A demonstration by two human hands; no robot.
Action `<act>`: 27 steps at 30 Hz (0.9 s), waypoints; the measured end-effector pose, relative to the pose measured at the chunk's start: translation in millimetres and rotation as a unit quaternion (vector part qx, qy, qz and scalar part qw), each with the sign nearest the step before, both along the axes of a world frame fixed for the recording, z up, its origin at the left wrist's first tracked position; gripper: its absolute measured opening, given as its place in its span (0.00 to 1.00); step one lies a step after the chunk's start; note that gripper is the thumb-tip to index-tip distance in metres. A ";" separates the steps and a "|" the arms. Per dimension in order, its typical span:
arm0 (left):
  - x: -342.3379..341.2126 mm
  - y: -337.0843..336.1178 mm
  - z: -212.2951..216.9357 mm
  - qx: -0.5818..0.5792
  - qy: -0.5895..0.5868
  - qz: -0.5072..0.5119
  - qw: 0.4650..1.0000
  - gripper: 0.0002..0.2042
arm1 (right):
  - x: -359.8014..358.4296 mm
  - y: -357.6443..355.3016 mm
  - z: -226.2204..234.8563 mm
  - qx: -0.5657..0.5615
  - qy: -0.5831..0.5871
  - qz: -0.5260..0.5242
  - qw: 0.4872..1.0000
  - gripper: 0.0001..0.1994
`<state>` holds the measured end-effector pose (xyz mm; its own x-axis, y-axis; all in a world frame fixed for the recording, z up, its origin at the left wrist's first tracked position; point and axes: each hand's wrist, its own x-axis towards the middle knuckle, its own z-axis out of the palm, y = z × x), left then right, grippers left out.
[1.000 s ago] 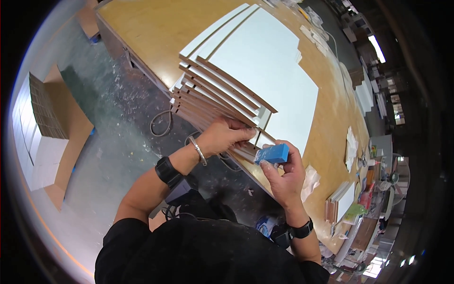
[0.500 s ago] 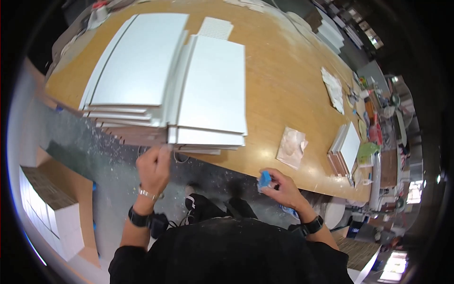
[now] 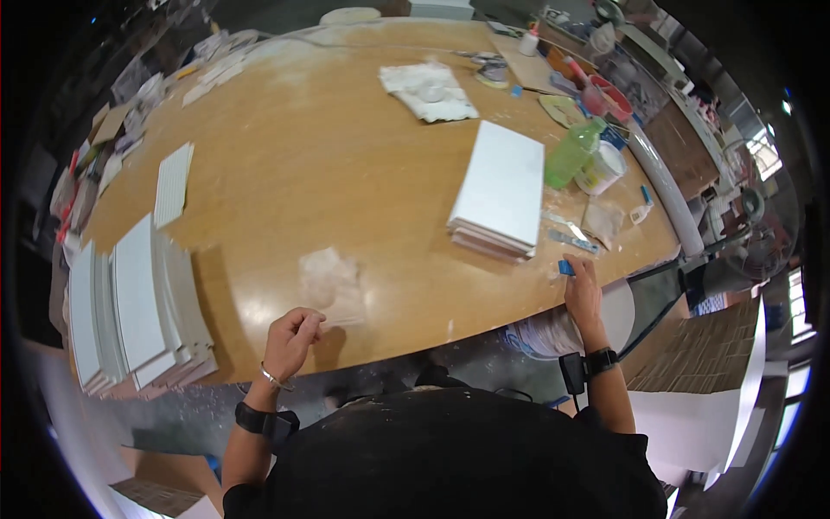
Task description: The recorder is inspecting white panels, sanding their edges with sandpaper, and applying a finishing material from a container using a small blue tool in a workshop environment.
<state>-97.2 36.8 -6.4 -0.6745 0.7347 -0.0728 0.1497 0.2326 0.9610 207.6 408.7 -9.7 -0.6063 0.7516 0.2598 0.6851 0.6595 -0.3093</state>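
Note:
My right hand (image 3: 583, 290) rests on the near right edge of the wooden table (image 3: 346, 173), its fingers on a small blue block (image 3: 565, 267). Just beyond it lies a stack of white panels (image 3: 501, 190). My left hand (image 3: 291, 339) hovers at the table's near edge with fingers loosely curled and nothing in them, beside a crumpled clear plastic sheet (image 3: 333, 281). Several white boards (image 3: 130, 303) lie fanned out at the left end of the table.
A green bottle (image 3: 572, 152) and a white tub (image 3: 603, 169) stand behind the panel stack. A white cloth (image 3: 428, 89) lies at the far middle. Clutter lines the far right and left edges. A fan (image 3: 756, 225) stands on the right.
The view has swung to the right along the table. My right hand has brought the blue block up onto the table near the panel stack. My left hand has left the fanned boards.

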 end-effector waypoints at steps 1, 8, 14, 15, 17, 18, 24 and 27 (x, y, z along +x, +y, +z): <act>-0.6 28.6 1.4 -0.011 -0.083 -0.018 0.996 0.11 | 4.7 25.3 -2.0 0.011 0.015 -0.009 1.000 0.22; 17.5 219.0 -2.4 -0.030 0.036 -0.089 0.995 0.21 | 5.4 88.8 -15.0 0.031 0.135 0.039 0.990 0.19; 40.9 293.1 -3.0 -0.128 -0.072 -0.007 0.989 0.26 | 1.6 9.0 -22.0 -0.403 0.151 0.230 0.873 0.12; 37.4 291.8 -3.3 -0.130 -0.070 -0.003 0.989 0.26 | -3.6 7.8 -0.8 -0.515 0.107 0.287 0.800 0.13; 25.1 280.8 -1.7 -0.132 -0.150 -0.006 0.980 0.25 | -18.1 9.8 55.1 -0.663 0.047 0.427 0.614 0.15; 22.1 280.4 1.2 -0.154 -0.151 -0.011 0.976 0.23 | -27.3 11.6 81.4 -0.606 0.071 0.579 0.541 0.15; 12.5 230.9 3.2 0.080 -0.400 0.065 0.911 0.13 | -71.2 -37.3 142.2 -0.551 -0.038 0.768 0.323 0.24; -0.5 162.6 -2.6 0.112 -0.374 0.075 0.918 0.12 | -82.7 -74.9 116.6 -0.585 -0.040 0.727 0.357 0.11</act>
<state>-97.7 199.4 -9.0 -0.5923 0.6903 -0.4156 -0.5888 -0.0187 0.8080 124.9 333.9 106.8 -0.5477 -0.8067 0.2221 -0.0812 -0.2130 -0.9737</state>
